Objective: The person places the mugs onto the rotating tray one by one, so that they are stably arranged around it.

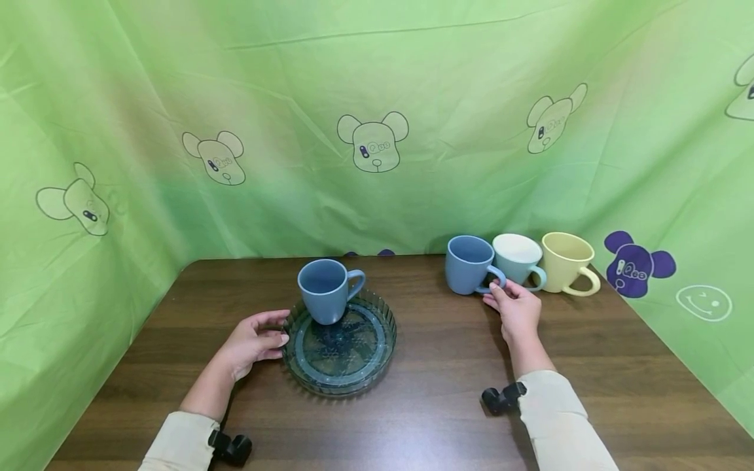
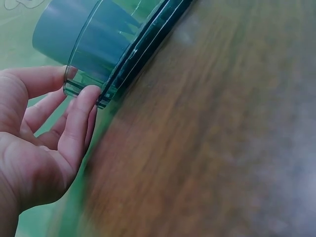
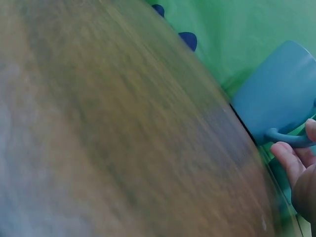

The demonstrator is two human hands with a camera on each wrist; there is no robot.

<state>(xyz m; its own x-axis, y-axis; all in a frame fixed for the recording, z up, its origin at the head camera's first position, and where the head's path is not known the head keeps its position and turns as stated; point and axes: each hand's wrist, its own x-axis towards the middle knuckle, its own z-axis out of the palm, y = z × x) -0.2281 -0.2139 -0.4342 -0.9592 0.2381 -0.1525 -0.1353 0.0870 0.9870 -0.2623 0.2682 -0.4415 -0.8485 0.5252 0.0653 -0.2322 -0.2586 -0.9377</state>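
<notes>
Mug [image 1: 466,269] on table [image 1: 430,405] at one o'clock, cloth [image 1: 294,203] beyond; right hand [image 1: 517,310] pinches its handle [image 1: 498,269], left hand [image 1: 252,341] pinches plate [image 1: 389,330] at nine.

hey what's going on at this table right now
A person's left hand holds the edge of a glass dish, in which one blue mug stands. Their right hand holds the handle of a second blue mug, next to a white-lined mug, with a yellow mug on its far side.
</notes>
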